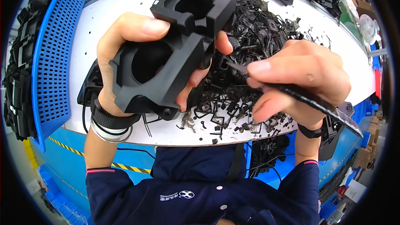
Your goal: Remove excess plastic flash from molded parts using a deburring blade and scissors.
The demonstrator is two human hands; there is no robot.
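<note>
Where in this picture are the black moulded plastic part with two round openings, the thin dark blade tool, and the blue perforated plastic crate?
Black moulded plastic part [166, 64]: head view, wall between openings.
Thin dark blade tool [316, 102]: head view, mid-handle.
Blue perforated plastic crate [52, 58]: head view, side wall.

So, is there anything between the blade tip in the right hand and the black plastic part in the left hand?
Nothing visible does. The thin blade in the right hand points at the edge of the black moulded part held by the left hand; only a left fingertip lies close beside its tip.
</note>
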